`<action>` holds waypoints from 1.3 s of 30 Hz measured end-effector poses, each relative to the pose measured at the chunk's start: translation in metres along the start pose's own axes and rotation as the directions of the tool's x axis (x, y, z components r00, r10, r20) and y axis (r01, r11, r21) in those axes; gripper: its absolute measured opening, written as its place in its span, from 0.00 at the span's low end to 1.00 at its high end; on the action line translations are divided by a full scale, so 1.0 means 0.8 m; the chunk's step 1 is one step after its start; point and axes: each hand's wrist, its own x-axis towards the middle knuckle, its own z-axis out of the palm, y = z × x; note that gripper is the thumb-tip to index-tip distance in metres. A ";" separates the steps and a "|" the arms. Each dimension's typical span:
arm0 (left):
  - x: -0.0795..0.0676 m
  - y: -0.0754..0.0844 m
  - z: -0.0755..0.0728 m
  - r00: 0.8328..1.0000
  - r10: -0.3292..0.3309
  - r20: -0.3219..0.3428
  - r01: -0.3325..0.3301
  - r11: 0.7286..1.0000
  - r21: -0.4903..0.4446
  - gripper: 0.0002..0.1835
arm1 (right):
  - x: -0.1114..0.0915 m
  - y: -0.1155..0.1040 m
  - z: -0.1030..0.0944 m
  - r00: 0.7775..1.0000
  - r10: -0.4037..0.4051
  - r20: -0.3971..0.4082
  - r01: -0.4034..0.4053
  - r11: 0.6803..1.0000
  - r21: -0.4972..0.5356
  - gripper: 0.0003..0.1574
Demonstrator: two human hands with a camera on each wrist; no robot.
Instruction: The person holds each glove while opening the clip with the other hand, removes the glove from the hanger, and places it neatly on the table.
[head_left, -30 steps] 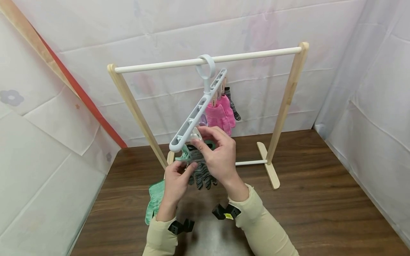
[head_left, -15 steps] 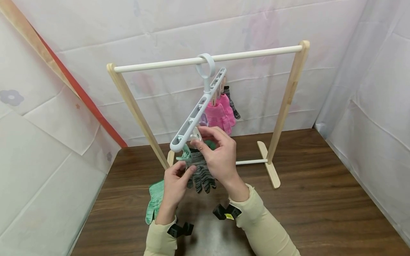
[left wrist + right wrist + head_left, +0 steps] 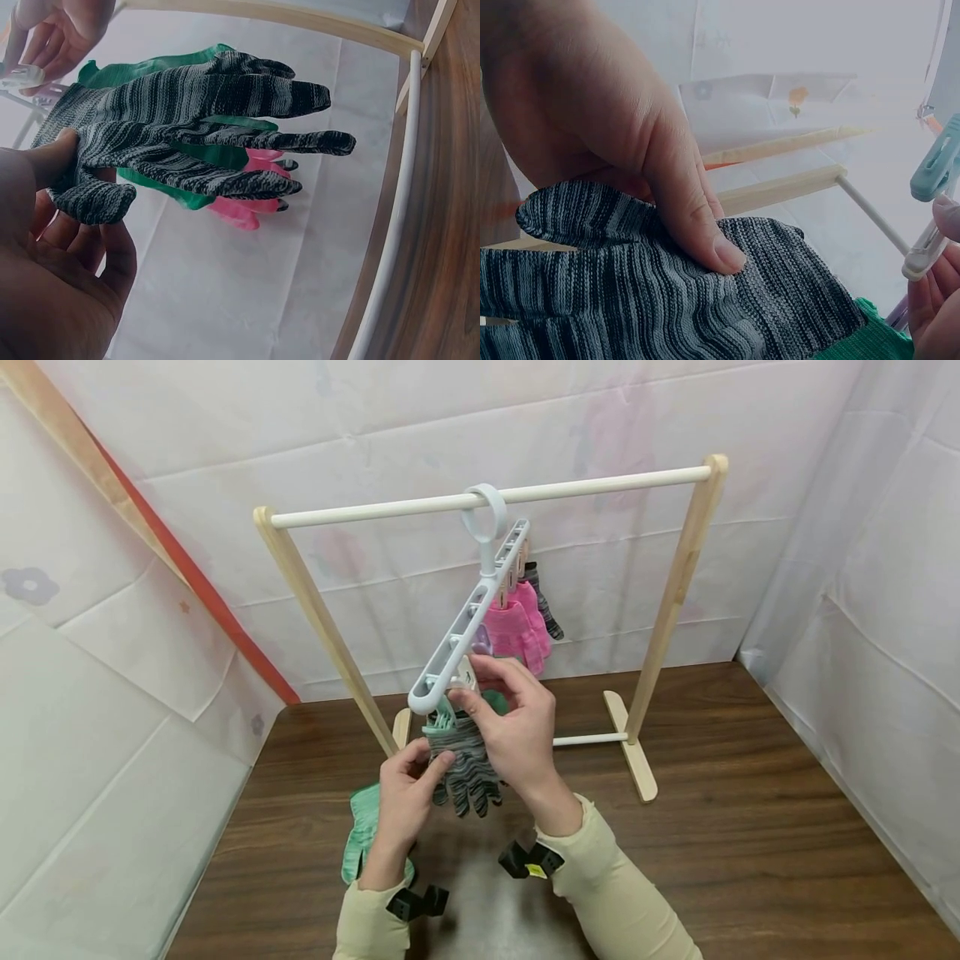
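Observation:
My left hand [image 3: 405,793] pinches a grey-and-black striped knit glove [image 3: 467,764] near its thumb and cuff, fingers of the glove pointing down. Beside the cuff, my right hand [image 3: 521,727] pinches a white clothespin [image 3: 924,259] hanging from the pale blue hanger [image 3: 453,652]. In the right wrist view the glove's cuff stands apart from this clothespin. A mint clothespin [image 3: 936,165] dangles at the hanger's near end, overlapping the glove in the head view. Behind the striped glove hangs a green glove [image 3: 217,155], mostly covered by it.
The hanger hooks over the white bar [image 3: 600,491] of a wooden rack [image 3: 671,602]. Pink gloves [image 3: 517,631] and another striped glove [image 3: 543,602] hang farther back. A purple clothespin [image 3: 482,639] is between. On the table [image 3: 750,827] lies a green glove [image 3: 363,831].
The striped glove and my left hand have shifted slightly down. The hanger's near end has swung a little to the right, and my right hand has kept its pinch on the white clothespin.

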 end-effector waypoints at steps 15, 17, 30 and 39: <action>-0.008 -0.007 -0.009 0.999 -0.051 -0.014 0.051 0.999 -0.006 0.04 | -0.004 0.003 0.001 1.000 0.005 -0.027 -0.006 1.000 -0.021 0.24; -0.010 -0.008 -0.011 0.998 -0.056 -0.012 0.056 0.998 -0.003 0.03 | -0.004 0.004 0.001 1.000 0.008 -0.026 -0.009 1.000 -0.020 0.24; -0.015 -0.010 -0.014 0.994 -0.109 0.004 0.109 0.994 -0.010 0.02 | -0.005 0.006 0.001 1.000 -0.003 -0.029 0.002 1.000 -0.014 0.24; -0.022 -0.016 -0.020 0.987 -0.161 -0.009 0.161 0.987 -0.024 0.02 | -0.006 0.006 0.000 1.000 -0.004 -0.018 0.004 1.000 -0.002 0.24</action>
